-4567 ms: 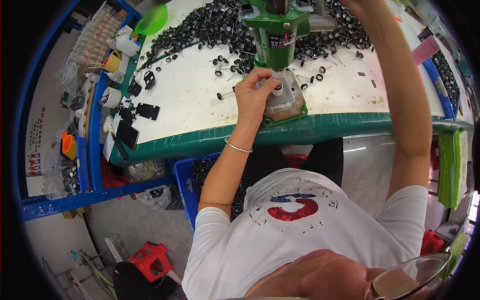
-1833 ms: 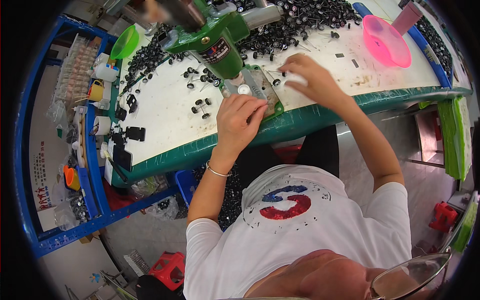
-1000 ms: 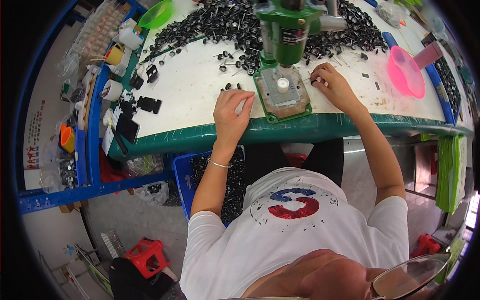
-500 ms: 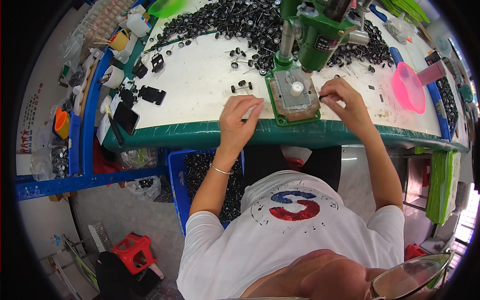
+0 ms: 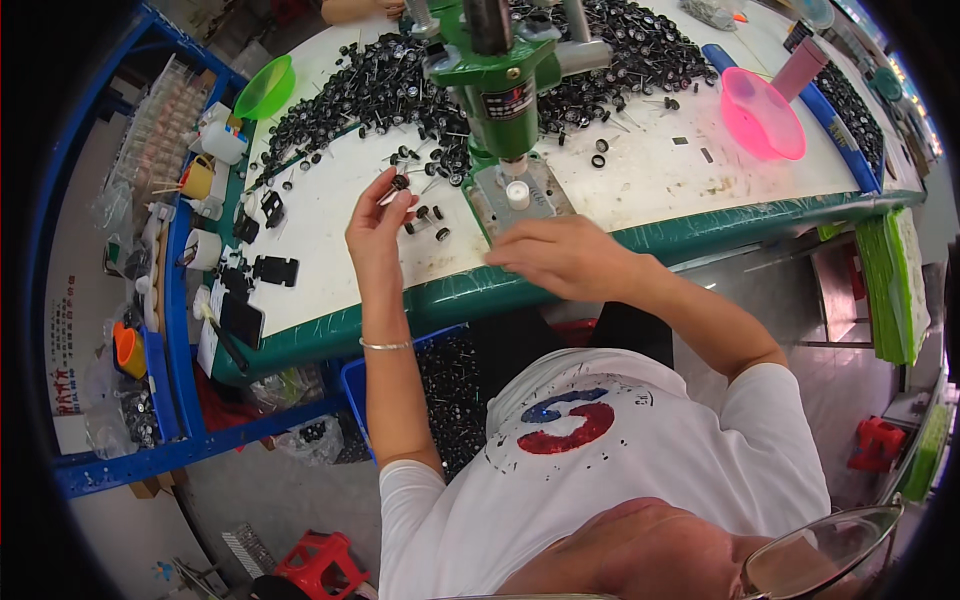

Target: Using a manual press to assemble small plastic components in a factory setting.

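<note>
My left hand (image 5: 382, 228) is raised over the white tabletop, left of the green bench press (image 5: 503, 110). Its fingertips pinch a small black wheel (image 5: 400, 182). Just below lie loose wheels on short axles (image 5: 424, 213). My right hand (image 5: 560, 255) reaches across the near edge of the press base, fingers pressed together and pointing left. What it pinches, if anything, is hidden. On the grey plate (image 5: 543, 190) of the press stands a white round holder (image 5: 517, 194), below the press ram.
A heap of black wheels with metal axles (image 5: 375, 95) spreads behind the press. A pink bowl (image 5: 762, 115) sits at the right, a green bowl (image 5: 266, 88) far left. A phone (image 5: 242, 320) lies at the left edge. Beneath the table is a blue crate (image 5: 357, 378) of black parts.
The view has turned and shifted. My left hand has gone farther over the table and now holds a wheel. My right hand has moved from right of the press to the front of its base.
</note>
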`<control>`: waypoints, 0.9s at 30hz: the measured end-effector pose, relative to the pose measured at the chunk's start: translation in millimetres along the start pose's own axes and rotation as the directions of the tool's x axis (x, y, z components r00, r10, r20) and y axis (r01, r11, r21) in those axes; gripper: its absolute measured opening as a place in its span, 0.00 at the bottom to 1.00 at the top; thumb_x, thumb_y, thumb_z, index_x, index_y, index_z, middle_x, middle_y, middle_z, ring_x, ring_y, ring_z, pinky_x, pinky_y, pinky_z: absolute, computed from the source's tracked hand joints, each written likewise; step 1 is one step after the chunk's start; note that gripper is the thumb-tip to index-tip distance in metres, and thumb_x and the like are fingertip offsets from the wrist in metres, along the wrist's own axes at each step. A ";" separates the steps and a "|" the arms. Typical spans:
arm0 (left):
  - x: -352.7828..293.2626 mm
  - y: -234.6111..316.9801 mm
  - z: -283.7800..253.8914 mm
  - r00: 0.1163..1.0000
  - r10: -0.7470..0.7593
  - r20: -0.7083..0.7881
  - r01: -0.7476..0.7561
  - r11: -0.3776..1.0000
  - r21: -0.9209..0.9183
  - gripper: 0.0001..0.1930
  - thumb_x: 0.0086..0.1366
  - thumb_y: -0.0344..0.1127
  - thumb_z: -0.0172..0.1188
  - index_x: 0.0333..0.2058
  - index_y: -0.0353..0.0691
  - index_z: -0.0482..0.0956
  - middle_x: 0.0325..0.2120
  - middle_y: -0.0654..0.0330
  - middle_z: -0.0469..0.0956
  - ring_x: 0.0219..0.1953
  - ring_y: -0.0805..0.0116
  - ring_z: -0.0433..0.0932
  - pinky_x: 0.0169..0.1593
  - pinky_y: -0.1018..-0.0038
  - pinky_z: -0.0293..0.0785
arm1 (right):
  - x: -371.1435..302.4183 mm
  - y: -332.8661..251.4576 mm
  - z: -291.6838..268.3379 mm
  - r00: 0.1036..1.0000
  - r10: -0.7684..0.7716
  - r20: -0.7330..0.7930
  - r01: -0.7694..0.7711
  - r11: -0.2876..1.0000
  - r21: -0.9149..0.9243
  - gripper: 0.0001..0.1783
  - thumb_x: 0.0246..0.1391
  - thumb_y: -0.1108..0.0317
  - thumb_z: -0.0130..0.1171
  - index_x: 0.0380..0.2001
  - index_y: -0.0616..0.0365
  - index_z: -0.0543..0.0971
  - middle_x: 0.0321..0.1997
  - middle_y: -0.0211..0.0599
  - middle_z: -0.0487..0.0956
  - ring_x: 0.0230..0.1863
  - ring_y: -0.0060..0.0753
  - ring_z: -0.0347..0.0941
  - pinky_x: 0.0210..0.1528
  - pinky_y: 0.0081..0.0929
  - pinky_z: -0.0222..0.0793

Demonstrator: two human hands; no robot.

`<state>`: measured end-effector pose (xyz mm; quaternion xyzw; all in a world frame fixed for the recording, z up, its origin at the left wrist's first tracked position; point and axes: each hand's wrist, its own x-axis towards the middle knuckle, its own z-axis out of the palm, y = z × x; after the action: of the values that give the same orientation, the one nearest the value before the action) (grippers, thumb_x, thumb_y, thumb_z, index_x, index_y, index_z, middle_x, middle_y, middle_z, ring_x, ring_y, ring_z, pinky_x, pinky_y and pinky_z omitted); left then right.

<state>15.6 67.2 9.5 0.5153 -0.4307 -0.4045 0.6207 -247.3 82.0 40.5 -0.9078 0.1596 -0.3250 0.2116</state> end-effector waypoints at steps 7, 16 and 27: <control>45.3 -31.1 -5.7 0.998 0.055 0.015 -0.052 0.763 0.644 0.19 0.59 0.30 0.67 0.50 0.37 0.80 0.31 0.61 0.82 0.30 0.76 0.78 0.35 0.78 0.75 | -47.1 67.1 -54.3 0.783 0.585 -0.209 -0.527 0.804 0.276 0.10 0.62 0.71 0.57 0.44 0.61 0.81 0.38 0.33 0.81 0.36 0.20 0.76 0.40 0.24 0.72; 39.8 -15.9 14.9 0.994 0.112 0.009 -0.103 0.869 0.485 0.10 0.60 0.32 0.67 0.38 0.33 0.83 0.29 0.61 0.82 0.31 0.75 0.77 0.37 0.78 0.74 | -41.1 171.4 -61.7 0.803 0.359 -0.476 -0.492 0.850 -0.187 0.08 0.56 0.69 0.59 0.38 0.54 0.83 0.40 0.35 0.76 0.46 0.40 0.73 0.50 0.33 0.70; -19.3 -12.4 0.8 0.979 0.166 -0.120 -0.125 0.949 0.290 0.09 0.62 0.25 0.64 0.42 0.34 0.82 0.41 0.60 0.82 0.39 0.77 0.77 0.42 0.81 0.74 | -48.8 170.9 -83.8 0.905 0.355 -0.236 -0.422 0.825 -0.377 0.05 0.56 0.70 0.57 0.35 0.56 0.81 0.40 0.35 0.76 0.46 0.42 0.73 0.48 0.38 0.70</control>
<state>8.3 83.4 -4.9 0.5927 -0.4750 -0.2543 0.5987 -364.4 -67.5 -9.8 -0.8516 0.4234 -0.3029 0.0604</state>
